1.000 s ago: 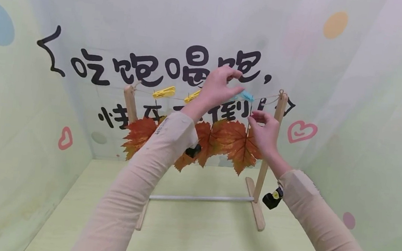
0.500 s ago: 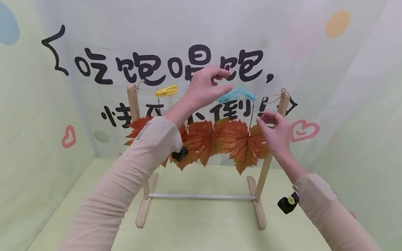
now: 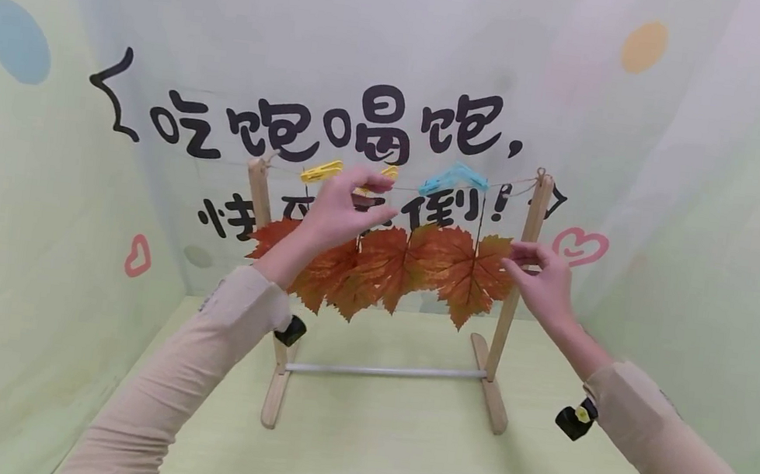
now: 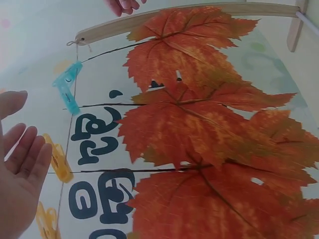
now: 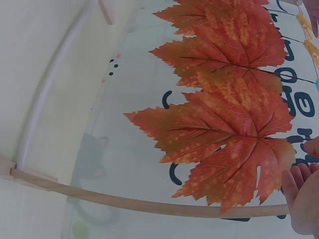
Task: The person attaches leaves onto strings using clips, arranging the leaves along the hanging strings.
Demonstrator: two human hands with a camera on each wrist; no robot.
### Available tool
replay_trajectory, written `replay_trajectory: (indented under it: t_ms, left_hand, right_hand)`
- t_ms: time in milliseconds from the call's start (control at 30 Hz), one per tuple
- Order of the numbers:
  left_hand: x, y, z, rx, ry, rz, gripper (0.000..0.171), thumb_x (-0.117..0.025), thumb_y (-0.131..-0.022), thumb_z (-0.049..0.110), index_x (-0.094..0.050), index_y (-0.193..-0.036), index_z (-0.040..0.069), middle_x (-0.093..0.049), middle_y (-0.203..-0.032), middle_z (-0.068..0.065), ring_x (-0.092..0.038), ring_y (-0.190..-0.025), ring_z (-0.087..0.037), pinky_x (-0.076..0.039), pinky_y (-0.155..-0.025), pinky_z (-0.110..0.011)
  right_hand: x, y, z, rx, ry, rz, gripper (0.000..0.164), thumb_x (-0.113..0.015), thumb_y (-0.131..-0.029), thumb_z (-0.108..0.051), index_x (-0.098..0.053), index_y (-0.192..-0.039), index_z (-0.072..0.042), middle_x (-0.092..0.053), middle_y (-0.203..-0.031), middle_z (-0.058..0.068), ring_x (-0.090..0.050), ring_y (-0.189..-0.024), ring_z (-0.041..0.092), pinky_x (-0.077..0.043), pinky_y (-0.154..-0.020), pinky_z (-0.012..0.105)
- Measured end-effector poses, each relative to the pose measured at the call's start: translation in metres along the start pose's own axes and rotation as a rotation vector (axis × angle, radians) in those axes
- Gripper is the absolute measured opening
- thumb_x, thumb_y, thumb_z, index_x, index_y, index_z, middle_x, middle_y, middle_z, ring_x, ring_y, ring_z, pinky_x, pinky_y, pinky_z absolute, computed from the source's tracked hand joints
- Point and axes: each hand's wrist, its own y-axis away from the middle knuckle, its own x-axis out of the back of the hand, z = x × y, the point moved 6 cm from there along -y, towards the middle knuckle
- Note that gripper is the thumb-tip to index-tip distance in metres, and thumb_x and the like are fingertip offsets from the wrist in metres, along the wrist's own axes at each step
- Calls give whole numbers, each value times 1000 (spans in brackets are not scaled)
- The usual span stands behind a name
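Several orange-red maple leaves hang by dark stems from a string, overlapping one another. Yellow clothespins grip the string on the left and blue clothespins on the right. My left hand is in front of the left leaves with bent, parted fingers and holds nothing. In the left wrist view, its fingertips overlap a yellow clothespin. My right hand, also holding nothing, is by the right post, its fingertips at the edge of the rightmost leaf.
A wooden rack carries the string between its left post and right post. A white rod joins its feet low down. Behind stands a printed backdrop with black writing; a pale tabletop lies underneath.
Both hands have drawn away from the blue clothespins. My left hand has moved left and down, my right hand right and down. The leaves stay hanging.
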Motion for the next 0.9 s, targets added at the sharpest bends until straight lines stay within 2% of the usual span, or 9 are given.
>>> replay_trajectory:
  t_ms: [100,233,500,700,900]
  left_hand:
    - [2,18,-15,16,-6,4,35,-71,-79,14,-60,-110,2,-61,-110,-10,-58,-97,-19,-50,-84,-31]
    - [5,45,-40,73,-11,6,36,-71,-79,16,-60,-111,3,-61,-109,-9,-58,-95,-20,-50,-83,-33]
    - [10,108,-102,262,3,25,39,-72,-78,15,-60,-112,1,-60,-110,-14,-60,-97,-28,-50,-83,-39]
    - [13,153,-147,382,27,72,39,-72,-77,16,-60,-111,0,-60,-108,-16,-57,-98,-29,-50,-83,-38]
    - [13,187,-172,437,25,130,36,-71,-77,7,-60,-110,-3,-60,-106,-19,-55,-99,-31,-50,-81,-39]
  right_hand:
    - [3,6,9,-5,18,-11,24,-65,-82,-3,-60,-100,11,-61,-89,24,-53,-73,-5,-46,-66,7]
    - [5,15,21,-20,38,-33,23,-65,-82,-3,-60,-100,10,-62,-88,22,-53,-73,-4,-46,-65,7]
    - [5,36,51,-34,47,-103,23,-64,-81,0,-59,-100,11,-62,-88,22,-52,-75,-6,-46,-65,7]
    - [6,58,77,-50,94,-138,24,-65,-80,0,-60,-101,10,-62,-90,22,-52,-76,-6,-45,-66,6]
    - [10,80,101,-86,119,-125,22,-67,-79,-1,-61,-99,9,-62,-90,22,-52,-75,-6,-46,-65,7]
